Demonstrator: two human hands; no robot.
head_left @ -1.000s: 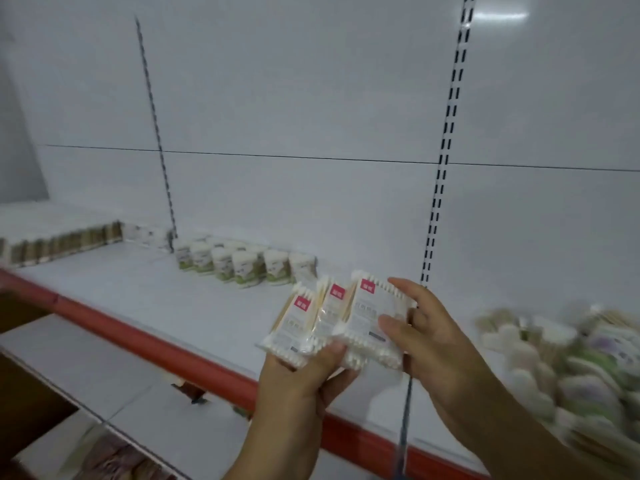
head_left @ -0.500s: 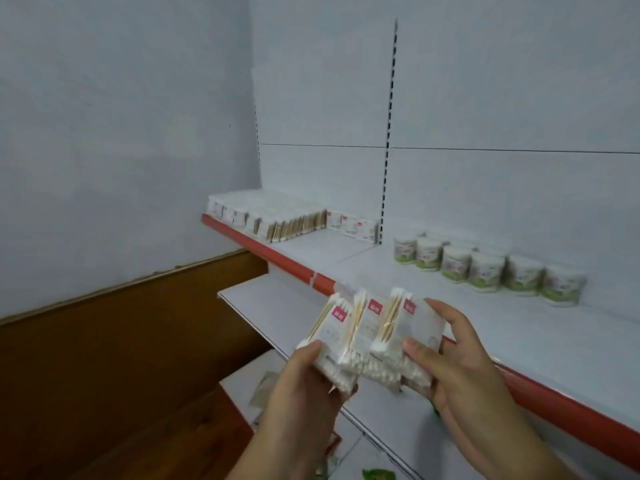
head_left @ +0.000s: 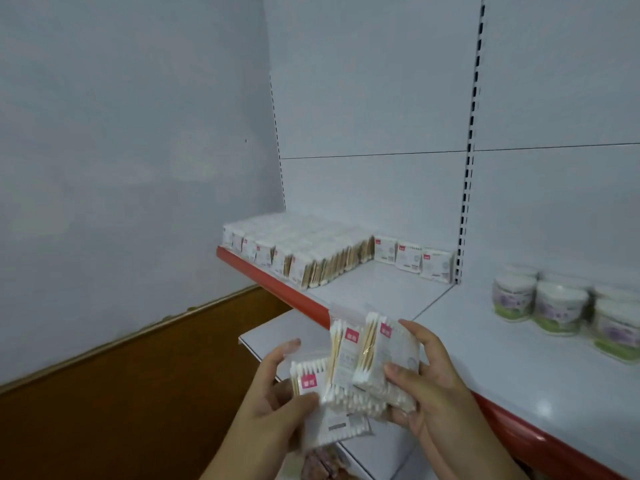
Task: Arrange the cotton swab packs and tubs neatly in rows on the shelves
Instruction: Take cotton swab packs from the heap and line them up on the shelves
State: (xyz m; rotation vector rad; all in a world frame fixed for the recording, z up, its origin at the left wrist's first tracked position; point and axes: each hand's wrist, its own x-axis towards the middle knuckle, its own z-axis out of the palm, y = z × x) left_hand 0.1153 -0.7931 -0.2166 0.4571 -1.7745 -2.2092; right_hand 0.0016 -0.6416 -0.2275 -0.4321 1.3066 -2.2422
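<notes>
At left hand point(head_left: 273, 407) — one pack point(head_left: 309, 377) newly apart

Both hands full in front of the white shelf point(head_left: 485, 362).
The left hand point(head_left: 273, 407) grips one pack point(head_left: 311, 381) turned sideways, thumb on its front; the right hand point(head_left: 433, 386) pinches two upright packs point(head_left: 377, 355) just beside it. Behind the shelf's red front edge point(head_left: 273, 287), a row of packs point(head_left: 301, 261) stands at the far left and tubs point(head_left: 554, 306) stand at the right.
</notes>
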